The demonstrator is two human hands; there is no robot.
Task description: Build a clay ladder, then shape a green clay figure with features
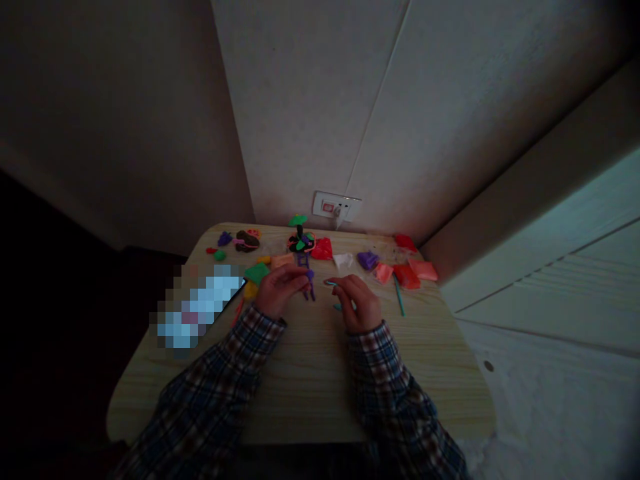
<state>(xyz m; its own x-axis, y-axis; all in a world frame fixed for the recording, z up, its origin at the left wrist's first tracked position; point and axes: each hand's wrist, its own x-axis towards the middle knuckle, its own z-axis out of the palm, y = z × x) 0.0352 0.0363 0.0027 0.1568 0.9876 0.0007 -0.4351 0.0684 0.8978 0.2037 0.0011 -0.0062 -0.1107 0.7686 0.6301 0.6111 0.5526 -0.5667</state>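
My left hand (pixel 278 292) is closed, with thumb and fingertips pinching a small purple clay piece (pixel 311 274). Thin purple strips (pixel 313 292) hang or lie just below those fingertips; I cannot tell whether they are joined to it. To the right, my right hand (pixel 362 304) is closed around a small teal tool (pixel 331 284), its tip pointing left toward the purple piece, a short gap away. Fingers cover most of the tool, so its exact kind is hidden. Behind the left fingertips lies a purple ladder-shaped piece (pixel 303 260).
Clay packets in red (pixel 323 249), purple (pixel 368 260) and orange (pixel 407 276) lie along the back of the wooden table (pixel 310 380). A dark clay model with a green top (pixel 300 239) stands near the wall socket (pixel 336 206). A teal stick (pixel 399 295) lies right; a blurred-out phone (pixel 203 308) left.
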